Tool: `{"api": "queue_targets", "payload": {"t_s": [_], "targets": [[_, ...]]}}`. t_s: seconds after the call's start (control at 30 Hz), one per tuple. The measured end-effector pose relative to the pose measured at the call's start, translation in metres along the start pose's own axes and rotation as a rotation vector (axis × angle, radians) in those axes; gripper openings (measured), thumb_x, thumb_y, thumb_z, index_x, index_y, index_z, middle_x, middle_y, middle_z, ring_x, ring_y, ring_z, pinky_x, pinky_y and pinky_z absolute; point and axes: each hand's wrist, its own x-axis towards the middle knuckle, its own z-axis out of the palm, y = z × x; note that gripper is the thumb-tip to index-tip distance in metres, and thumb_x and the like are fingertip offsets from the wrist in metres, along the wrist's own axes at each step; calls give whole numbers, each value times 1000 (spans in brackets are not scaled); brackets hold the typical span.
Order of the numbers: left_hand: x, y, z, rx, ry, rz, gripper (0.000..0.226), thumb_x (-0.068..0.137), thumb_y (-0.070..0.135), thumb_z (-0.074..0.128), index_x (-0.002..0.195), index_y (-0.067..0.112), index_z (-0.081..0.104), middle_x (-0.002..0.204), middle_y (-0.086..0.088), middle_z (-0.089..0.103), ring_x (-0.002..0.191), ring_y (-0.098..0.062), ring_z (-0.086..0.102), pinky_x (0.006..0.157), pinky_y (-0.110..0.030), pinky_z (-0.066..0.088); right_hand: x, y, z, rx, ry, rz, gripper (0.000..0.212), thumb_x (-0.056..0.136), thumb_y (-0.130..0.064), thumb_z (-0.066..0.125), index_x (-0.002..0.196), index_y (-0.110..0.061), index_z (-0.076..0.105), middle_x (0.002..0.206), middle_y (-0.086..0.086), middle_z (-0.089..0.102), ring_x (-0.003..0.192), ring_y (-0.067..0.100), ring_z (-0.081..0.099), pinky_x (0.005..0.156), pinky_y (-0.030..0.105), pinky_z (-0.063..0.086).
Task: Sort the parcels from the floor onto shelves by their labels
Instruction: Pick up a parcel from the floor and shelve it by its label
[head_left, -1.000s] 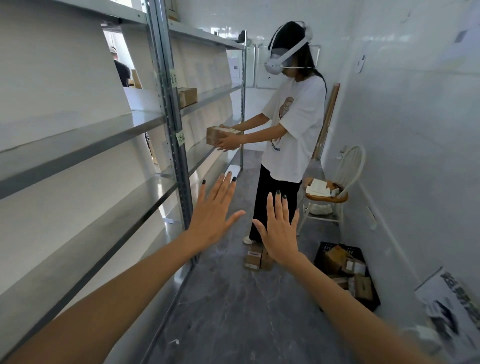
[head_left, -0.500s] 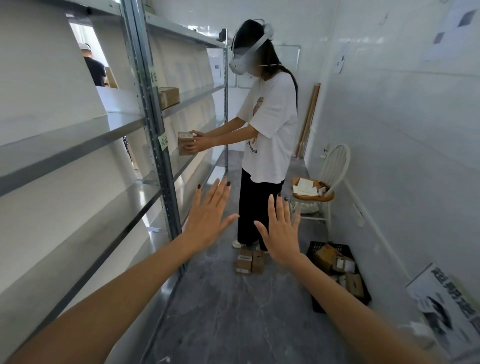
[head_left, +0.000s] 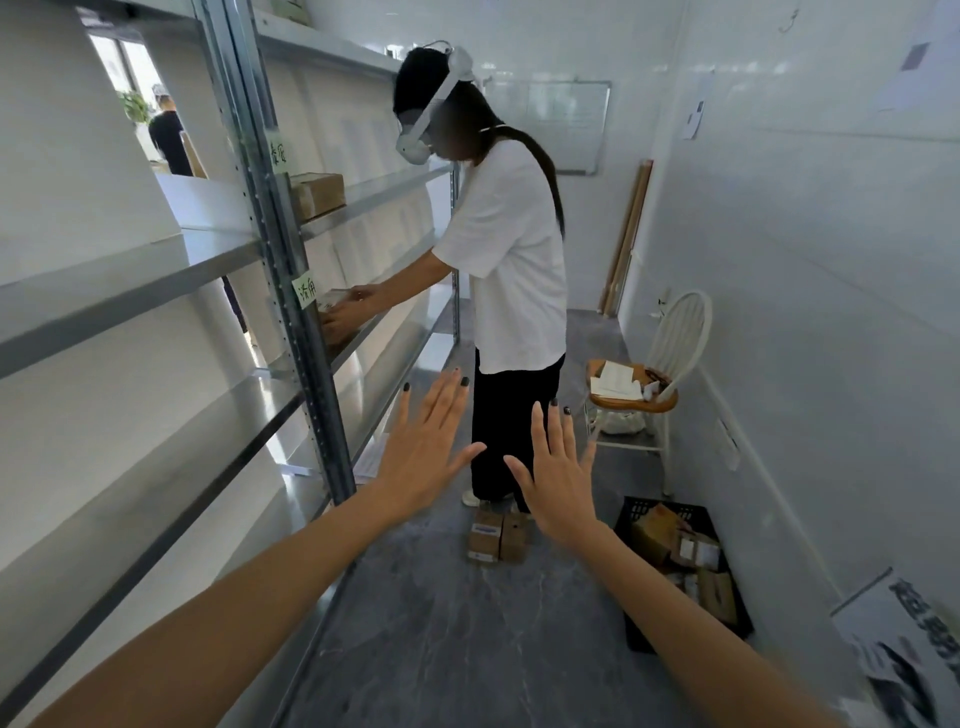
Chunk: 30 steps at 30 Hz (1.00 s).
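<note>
My left hand (head_left: 423, 457) and my right hand (head_left: 558, 473) are stretched out in front of me, fingers spread, palms down, holding nothing. Below them two small cardboard parcels (head_left: 496, 535) stand side by side on the grey floor. A black crate (head_left: 636, 514) by the right wall holds several more parcels (head_left: 696, 561). The metal shelving (head_left: 291, 291) runs along my left, with green paper labels (head_left: 305, 293) on its upright. One parcel (head_left: 318, 195) sits on an upper shelf.
Another person (head_left: 511, 270) in a white shirt and headset stands in the aisle past the floor parcels, pushing a parcel onto a middle shelf. A white chair (head_left: 654, 374) with papers stands by the right wall. A poster (head_left: 904, 649) leans at the lower right.
The other person has leaned in and moved their parcel onto the middle shelf. My view has shifted closer and slightly right; my hands stay spread and empty.
</note>
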Motion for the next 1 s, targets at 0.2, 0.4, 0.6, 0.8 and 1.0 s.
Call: {"api": "queue_targets", "payload": {"t_s": [0.2, 0.4, 0.6, 0.8, 1.0], "targets": [[44, 16, 21, 35, -20, -26, 80, 89, 67, 6, 151, 17, -5, 161, 0, -10, 148, -15, -9, 117, -48, -9, 42, 41, 9, 1, -5, -32, 74, 93, -60, 17, 150, -22, -10, 160, 6, -5, 148, 26, -6, 115, 55, 0], [65, 33, 36, 20, -23, -78, 82, 87, 67, 2, 152, 16, -3, 161, -2, -7, 149, -16, -5, 119, -50, -2, 68, 71, 17, 12, -16, -42, 74, 93, -60, 19, 150, -22, -9, 160, 7, -4, 147, 27, -5, 115, 56, 1], [84, 26, 49, 19, -45, -86, 81, 90, 66, 12, 151, 16, -6, 160, -1, -11, 148, -16, -11, 119, -47, -2, 87, 80, 28, 49, -27, -40, 74, 92, -60, 17, 149, -22, -10, 160, 7, -4, 147, 27, -6, 115, 58, 2], [108, 20, 64, 1, -36, -90, 80, 90, 66, 11, 151, 17, -5, 161, -1, -10, 148, -16, -11, 118, -43, -4, 107, 85, 38, 41, -26, -43, 74, 94, -58, 22, 150, -20, -7, 160, 8, -3, 147, 28, -5, 116, 58, 3], [137, 5, 79, -28, -43, -84, 83, 87, 67, 5, 151, 16, -5, 160, -1, -13, 148, -17, -12, 120, -46, -2, 141, 87, 51, -4, -43, -25, 74, 93, -59, 21, 150, -20, -7, 160, 7, -5, 147, 27, -6, 117, 58, 3]]}}
